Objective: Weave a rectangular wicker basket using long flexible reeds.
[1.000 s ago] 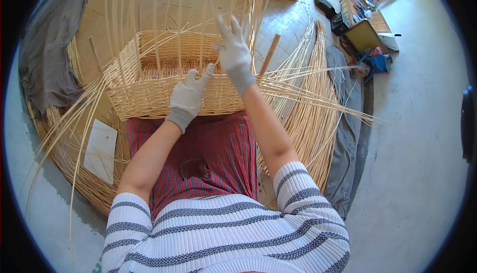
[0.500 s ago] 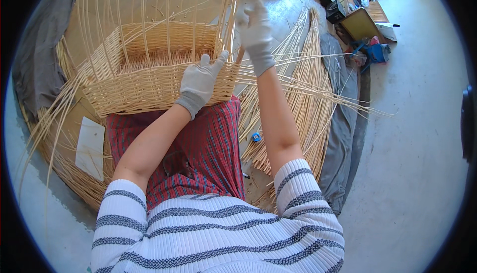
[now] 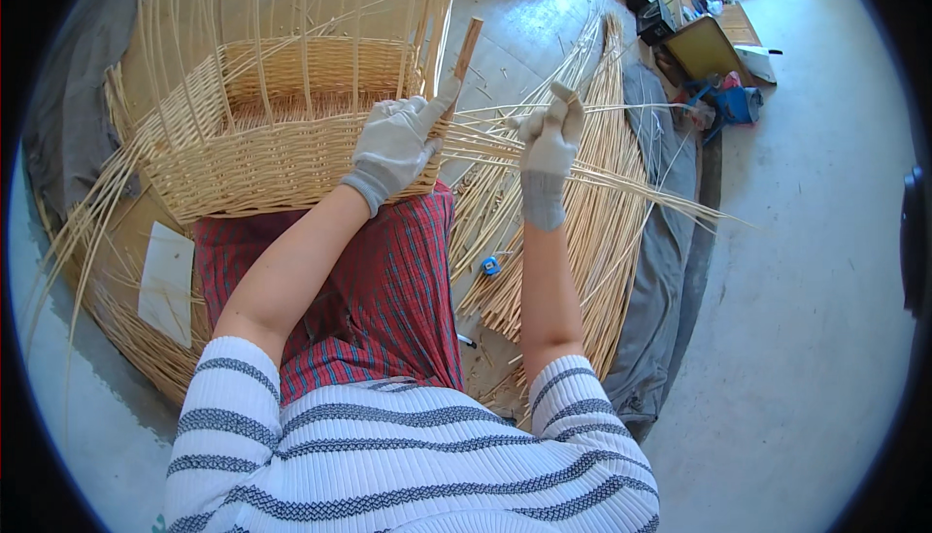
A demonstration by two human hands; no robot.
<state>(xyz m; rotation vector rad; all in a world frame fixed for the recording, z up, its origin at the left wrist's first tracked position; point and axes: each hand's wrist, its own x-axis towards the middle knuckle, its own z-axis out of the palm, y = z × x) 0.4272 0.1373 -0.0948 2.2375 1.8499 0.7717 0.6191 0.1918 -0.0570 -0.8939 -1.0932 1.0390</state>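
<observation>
A pale woven wicker basket (image 3: 291,166) rests on my lap, over a red plaid cloth (image 3: 398,271). Several upright stakes (image 3: 260,57) rise from its walls. My left hand (image 3: 396,143), in a pale glove, is closed on the basket's near right corner, its index finger along the lower end of a flat wooden stick (image 3: 470,49) that stands tilted there. To the right, my gloved right hand (image 3: 549,149) has curled fingers among long loose rods (image 3: 631,186) that stick out from the corner. Whether it pinches one of them is hidden.
A large bundle of rods (image 3: 592,232) lies on the floor at right, beside a grey cloth (image 3: 670,242). A blue tape measure (image 3: 491,266) lies near its base. More rods and a white sheet (image 3: 166,283) are at left. A small cluttered table (image 3: 704,52) stands far right.
My right hand has come down and to the right from its raised, blurred place above the corner. My left hand has closed at the corner, and the wooden stick now shows more fully.
</observation>
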